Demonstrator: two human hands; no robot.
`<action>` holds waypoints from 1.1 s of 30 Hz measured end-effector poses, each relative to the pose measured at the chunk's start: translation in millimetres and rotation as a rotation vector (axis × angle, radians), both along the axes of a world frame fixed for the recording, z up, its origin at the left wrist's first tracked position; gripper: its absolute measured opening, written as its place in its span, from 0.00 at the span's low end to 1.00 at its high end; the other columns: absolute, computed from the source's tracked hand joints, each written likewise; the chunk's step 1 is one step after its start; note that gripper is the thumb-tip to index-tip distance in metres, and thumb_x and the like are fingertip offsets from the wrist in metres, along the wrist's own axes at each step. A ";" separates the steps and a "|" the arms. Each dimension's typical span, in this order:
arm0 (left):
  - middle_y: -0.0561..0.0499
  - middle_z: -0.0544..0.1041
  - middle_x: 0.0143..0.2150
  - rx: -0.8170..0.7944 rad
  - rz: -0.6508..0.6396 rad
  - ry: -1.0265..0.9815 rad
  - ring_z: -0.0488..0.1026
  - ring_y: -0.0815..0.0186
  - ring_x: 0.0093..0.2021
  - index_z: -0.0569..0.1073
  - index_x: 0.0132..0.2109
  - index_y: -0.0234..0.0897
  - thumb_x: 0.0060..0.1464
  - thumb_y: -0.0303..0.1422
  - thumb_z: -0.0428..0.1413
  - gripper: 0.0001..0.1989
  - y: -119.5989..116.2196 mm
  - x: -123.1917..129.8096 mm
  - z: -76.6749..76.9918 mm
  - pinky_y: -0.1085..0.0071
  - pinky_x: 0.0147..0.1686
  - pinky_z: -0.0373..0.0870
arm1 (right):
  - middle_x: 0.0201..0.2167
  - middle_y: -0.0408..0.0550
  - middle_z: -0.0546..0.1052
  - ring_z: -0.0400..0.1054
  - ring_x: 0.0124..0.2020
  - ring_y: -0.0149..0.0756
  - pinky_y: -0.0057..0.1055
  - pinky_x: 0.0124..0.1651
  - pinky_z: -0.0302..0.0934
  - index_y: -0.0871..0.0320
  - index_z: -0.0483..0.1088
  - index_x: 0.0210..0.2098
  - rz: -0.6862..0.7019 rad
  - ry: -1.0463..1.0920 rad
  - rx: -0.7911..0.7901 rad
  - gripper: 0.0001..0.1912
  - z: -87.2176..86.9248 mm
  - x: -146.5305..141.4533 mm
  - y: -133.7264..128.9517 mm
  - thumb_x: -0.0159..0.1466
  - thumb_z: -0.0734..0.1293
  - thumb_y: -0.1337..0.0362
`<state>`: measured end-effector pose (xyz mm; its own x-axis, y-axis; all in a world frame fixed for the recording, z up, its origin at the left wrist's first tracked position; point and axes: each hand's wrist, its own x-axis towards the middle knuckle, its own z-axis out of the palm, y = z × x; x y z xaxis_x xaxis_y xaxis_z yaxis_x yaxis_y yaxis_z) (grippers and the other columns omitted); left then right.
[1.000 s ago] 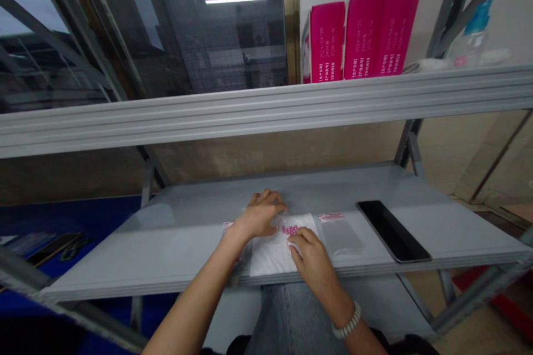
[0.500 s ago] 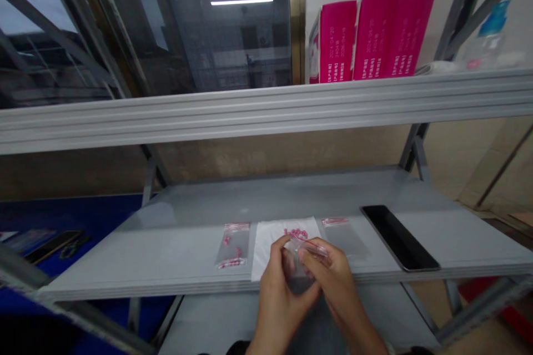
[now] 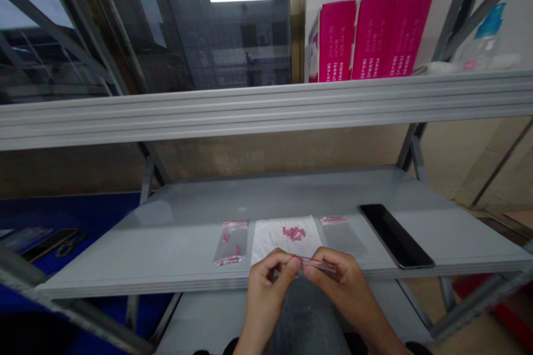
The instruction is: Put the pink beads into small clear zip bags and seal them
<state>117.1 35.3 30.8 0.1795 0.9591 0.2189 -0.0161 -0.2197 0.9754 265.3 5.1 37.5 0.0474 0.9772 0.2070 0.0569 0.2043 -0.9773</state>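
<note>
Between my two hands is a small clear zip bag (image 3: 318,264) with a red line along its top edge. My left hand (image 3: 268,283) pinches one end of that edge between thumb and fingers. My right hand (image 3: 343,280) grips the other part, fingers curled round it. Both are just in front of the shelf's front edge. Beyond them, several pink beads (image 3: 293,233) lie in a loose cluster on a white tissue (image 3: 266,236). To the left lies a zip bag with pink beads inside (image 3: 231,244). Right of the tissue is a flat zip bag (image 3: 341,236) with no beads showing.
A dark phone (image 3: 395,236) lies on the grey shelf (image 3: 187,205) at the right. Above runs the upper shelf's edge (image 3: 250,108), bearing pink boxes (image 3: 377,36) and a blue-topped pump bottle (image 3: 485,39). Another phone (image 3: 50,244) lies on a blue surface at the far left.
Both hands have come lower and nearer me, and the left has turned its grip to the bag's top edge. The bead cluster on the tissue now shows fully.
</note>
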 end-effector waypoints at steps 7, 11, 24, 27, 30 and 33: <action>0.53 0.71 0.24 0.033 0.023 -0.002 0.66 0.65 0.29 0.76 0.25 0.37 0.53 0.40 0.61 0.14 -8.0 9.0 3.9 0.71 0.33 0.62 | 0.23 0.43 0.71 0.64 0.26 0.34 0.28 0.30 0.58 0.59 0.71 0.25 -0.010 0.028 -0.004 0.13 0.2 9.3 -4.2 0.56 0.70 0.55; 0.53 0.71 0.23 0.088 0.045 0.028 0.67 0.65 0.28 0.77 0.25 0.37 0.52 0.39 0.61 0.13 -10.6 16.0 6.2 0.71 0.32 0.63 | 0.21 0.41 0.70 0.64 0.25 0.32 0.27 0.28 0.58 0.58 0.71 0.26 -0.049 0.070 0.010 0.12 0.1 11.9 -4.9 0.57 0.71 0.56; 0.53 0.72 0.22 0.117 -0.043 0.022 0.68 0.66 0.27 0.78 0.24 0.38 0.51 0.37 0.60 0.11 -1.3 43.7 11.6 0.71 0.32 0.64 | 0.21 0.44 0.74 0.67 0.26 0.35 0.28 0.30 0.62 0.58 0.76 0.24 -0.239 0.100 0.057 0.13 -5.2 49.2 -9.4 0.54 0.75 0.55; 0.53 0.73 0.22 0.139 -0.051 0.037 0.68 0.66 0.27 0.78 0.25 0.38 0.52 0.37 0.59 0.11 1.6 50.9 10.7 0.71 0.32 0.65 | 0.23 0.46 0.77 0.68 0.27 0.37 0.30 0.31 0.63 0.58 0.78 0.25 -0.297 0.139 0.034 0.13 -8.7 58.0 -9.3 0.52 0.77 0.54; 0.52 0.76 0.23 0.158 -0.016 0.045 0.69 0.65 0.28 0.79 0.26 0.38 0.53 0.38 0.59 0.11 9.3 56.5 8.7 0.70 0.32 0.65 | 0.22 0.47 0.77 0.66 0.23 0.35 0.30 0.26 0.61 0.58 0.79 0.25 -0.358 0.203 0.016 0.15 -10.7 66.0 -6.8 0.49 0.78 0.53; 0.51 0.77 0.23 0.176 -0.001 0.063 0.70 0.65 0.27 0.80 0.26 0.38 0.52 0.38 0.59 0.12 20.8 64.6 6.7 0.70 0.31 0.66 | 0.20 0.47 0.76 0.63 0.20 0.33 0.29 0.23 0.58 0.58 0.79 0.23 -0.434 0.169 0.051 0.14 -11.9 76.2 0.3 0.47 0.78 0.53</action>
